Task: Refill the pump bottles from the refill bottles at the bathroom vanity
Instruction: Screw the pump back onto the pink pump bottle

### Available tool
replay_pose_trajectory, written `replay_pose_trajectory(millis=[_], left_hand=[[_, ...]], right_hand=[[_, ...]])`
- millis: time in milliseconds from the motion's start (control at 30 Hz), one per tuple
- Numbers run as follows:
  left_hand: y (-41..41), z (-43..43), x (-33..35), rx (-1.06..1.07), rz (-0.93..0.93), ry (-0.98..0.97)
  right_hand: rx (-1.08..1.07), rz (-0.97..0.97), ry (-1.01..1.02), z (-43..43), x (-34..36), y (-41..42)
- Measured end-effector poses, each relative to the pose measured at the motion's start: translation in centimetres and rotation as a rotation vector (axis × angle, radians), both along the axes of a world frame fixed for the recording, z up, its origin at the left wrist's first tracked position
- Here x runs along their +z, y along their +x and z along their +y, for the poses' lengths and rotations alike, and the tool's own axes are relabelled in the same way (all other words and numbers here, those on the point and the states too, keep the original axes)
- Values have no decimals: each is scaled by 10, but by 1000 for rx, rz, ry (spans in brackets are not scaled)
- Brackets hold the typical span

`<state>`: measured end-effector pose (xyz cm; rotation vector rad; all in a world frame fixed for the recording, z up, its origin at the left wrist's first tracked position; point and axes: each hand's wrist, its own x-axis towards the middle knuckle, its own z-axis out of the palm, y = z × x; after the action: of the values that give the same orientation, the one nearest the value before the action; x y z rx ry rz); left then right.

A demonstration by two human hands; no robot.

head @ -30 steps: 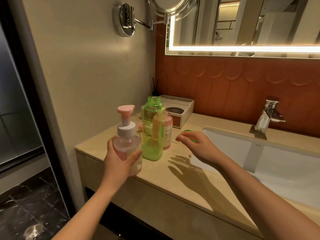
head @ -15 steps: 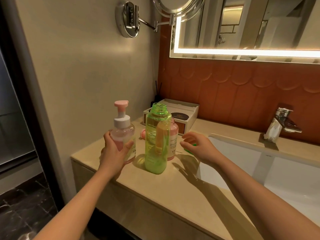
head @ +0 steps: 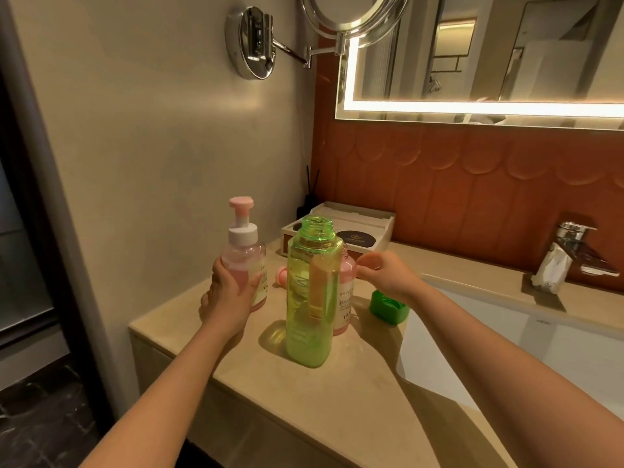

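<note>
My left hand (head: pixel 227 295) grips a clear pump bottle (head: pixel 244 261) with pink liquid, a white collar and a pink pump head, upright at the counter's left end. A tall green refill bottle (head: pixel 311 298) stands uncapped in the middle of the beige counter (head: pixel 341 393). Behind it stands a second pink bottle (head: pixel 345 292), mostly hidden, with no pump on it. A pink pump head (head: pixel 281 275) lies between the bottles. The green cap (head: pixel 388 306) lies on the counter below my right hand (head: pixel 385 275), which hovers empty with fingers loosely curled beside the second pink bottle.
A white tray box (head: pixel 351 231) with a dark round disc sits at the back by the wall. The white basin (head: pixel 526 346) takes up the right side, with a chrome tap (head: pixel 567 251) behind it. A swing-arm mirror (head: pixel 351 15) juts out overhead. A reed diffuser (head: pixel 308 201) stands in the corner.
My left hand has lowered the pump bottle toward the counter's left end. My right hand let the green cap down onto the counter and lifted off it toward the second pink bottle.
</note>
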<state>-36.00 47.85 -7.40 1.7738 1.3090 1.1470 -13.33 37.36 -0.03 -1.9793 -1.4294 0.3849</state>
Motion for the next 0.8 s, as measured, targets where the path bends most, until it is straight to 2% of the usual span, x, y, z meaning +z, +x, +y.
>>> replay_pose_trajectory(millis=[67,133,333,500,633,700,800], left_hand=[[6,-3,-3,92,67,61],[6,-4,-8,156,27,114],[-1,-5,-9,186,-182,221],[3,1,-12,186,-224,272],[4,6,-16,185,-259,294],[4,8,-16,181,-263,293],[4,8,-17,167,-239,300]], right_hand=[[8,24,-35,8,2,2],[13,35,-57,17,5,5],[94,17,-212,49,11,4],[231,77,-286,73,13,-9],[213,109,-346,86,13,-9],[165,188,-344,96,4,-2],[34,185,-170,108,-12,3]])
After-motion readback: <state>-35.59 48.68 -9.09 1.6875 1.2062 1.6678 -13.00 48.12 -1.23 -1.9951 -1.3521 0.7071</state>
